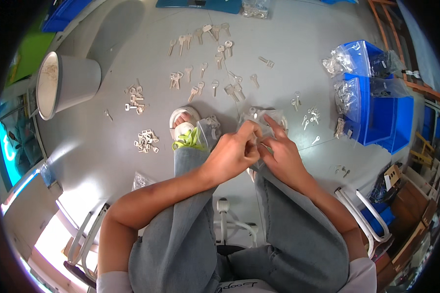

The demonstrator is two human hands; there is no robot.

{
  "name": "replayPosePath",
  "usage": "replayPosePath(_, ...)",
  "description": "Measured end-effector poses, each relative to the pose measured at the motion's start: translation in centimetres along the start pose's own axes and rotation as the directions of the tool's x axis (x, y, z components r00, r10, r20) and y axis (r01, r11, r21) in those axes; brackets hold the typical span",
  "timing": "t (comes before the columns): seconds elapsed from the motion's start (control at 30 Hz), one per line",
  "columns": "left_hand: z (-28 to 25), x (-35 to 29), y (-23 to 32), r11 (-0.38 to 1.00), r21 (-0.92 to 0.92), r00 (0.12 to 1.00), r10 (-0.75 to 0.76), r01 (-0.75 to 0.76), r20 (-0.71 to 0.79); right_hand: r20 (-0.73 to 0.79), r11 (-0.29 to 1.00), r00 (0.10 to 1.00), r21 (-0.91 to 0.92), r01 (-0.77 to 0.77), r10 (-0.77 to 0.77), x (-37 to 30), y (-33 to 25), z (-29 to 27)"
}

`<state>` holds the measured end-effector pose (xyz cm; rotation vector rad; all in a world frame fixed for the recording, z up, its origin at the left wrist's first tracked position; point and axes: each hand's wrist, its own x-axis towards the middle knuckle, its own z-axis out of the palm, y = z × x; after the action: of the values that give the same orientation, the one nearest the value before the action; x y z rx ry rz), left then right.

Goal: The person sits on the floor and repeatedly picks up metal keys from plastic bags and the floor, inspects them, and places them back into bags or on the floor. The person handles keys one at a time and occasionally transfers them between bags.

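Just above my knees, both hands work at a clear plastic bag (pixel 268 115) with small pale metal pieces showing through it. My left hand (pixel 232 152) is closed, thumb and curled fingers pinching the bag's near edge. Close against it, my right hand (pixel 284 157) grips the same edge, its index finger stretched along the bag. The exact pinch points are partly hidden by the fingers. By my left knee rests another clear bag (pixel 209 129) with metal pieces, next to a bunch of lime-green ties (pixel 188 140).
Loose keys (pixel 215 87) lie spread over the grey floor (pixel 156 29), with small piles (pixel 146 140) to the left. A white bin (pixel 78 80) lies on its side at far left. On the right, blue crates (pixel 376 115) hold bagged metal parts. Chair frames flank me.
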<state>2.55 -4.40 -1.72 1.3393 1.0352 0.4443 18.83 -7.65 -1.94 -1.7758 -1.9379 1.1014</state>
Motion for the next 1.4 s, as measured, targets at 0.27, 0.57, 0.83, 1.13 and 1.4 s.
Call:
replayPosePath(0.27, -3.4, 3.1, -4.3, 0.952, -0.306, 0.953, -0.115, 0.025, -0.279, -0.081, 0.976, 0.993, 0.191, 0.106, -0.092, 1.4, -2.2, -3.1)
replayPosePath(0.57, -1.9, 3.0, 0.3, 0.578, -0.758, 0.952, -0.151, 0.303, 0.265, -0.148, 0.701, 0.975, 0.713, -0.009, 0.163, 0.5, 0.9, -7.1)
replayPosePath(0.83, -3.0, 1.1, 2.5, 0.742, -0.623, 0.969, -0.185, 0.246, 0.163, 0.023, 0.450, 0.976, 0.885, -0.121, 0.218, 0.8, 3.2, -5.2)
replayPosePath(1.13, -1.9, -0.4, -1.4, 0.740, -0.483, 0.879, -0.445, 0.468, 0.170, 0.085, 0.798, 0.987, 0.580, -0.163, 0.139, -0.2, 2.2, -0.6)
replayPosePath(1.4, -0.6, -0.6, -3.1, 0.607, -0.608, 0.845, -0.484, 0.512, 0.229, -0.024, 0.922, 0.999, 0.387, -0.019, 0.031, 0.2, 3.1, 0.4)
